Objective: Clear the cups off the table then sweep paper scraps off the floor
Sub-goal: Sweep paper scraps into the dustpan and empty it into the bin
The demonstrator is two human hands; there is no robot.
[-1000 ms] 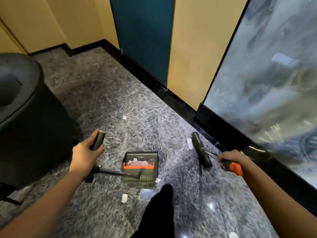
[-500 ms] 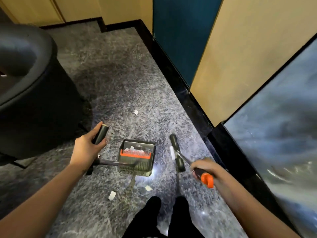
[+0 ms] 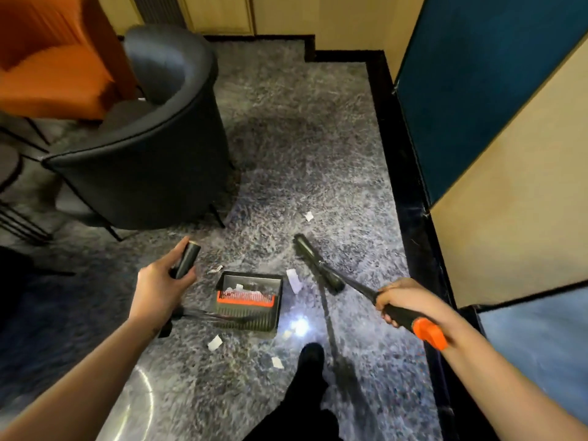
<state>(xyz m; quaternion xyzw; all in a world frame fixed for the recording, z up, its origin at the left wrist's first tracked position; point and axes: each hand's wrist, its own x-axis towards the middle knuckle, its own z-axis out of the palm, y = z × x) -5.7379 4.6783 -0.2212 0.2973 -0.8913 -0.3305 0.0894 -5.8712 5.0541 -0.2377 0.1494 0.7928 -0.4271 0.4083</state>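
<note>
Speckled grey stone floor [image 3: 302, 138] is stretching between a black leather tub armchair [image 3: 143, 173] at ten o'clock and a blue wall panel [image 3: 477, 90] at two o'clock. The left hand [image 3: 159, 291] is curling round the black cylindrical handle [image 3: 187, 259] of a dark rectangular dustpan with an orange comb [image 3: 251, 300], which is sitting on the floor and holding white paper scraps [image 3: 241, 288]. The right hand [image 3: 404, 297] is gripping a black, orange-tipped broom handle [image 3: 413, 319]. Its dark brush head [image 3: 318, 264] is resting on the floor at the dustpan's two o'clock, and a long white scrap [image 3: 294, 280] is lying between them. Loose scraps [image 3: 214, 342] are lying at the dustpan's six o'clock, and a small scrap [image 3: 308, 215] is lying at the brush head's twelve o'clock.
</note>
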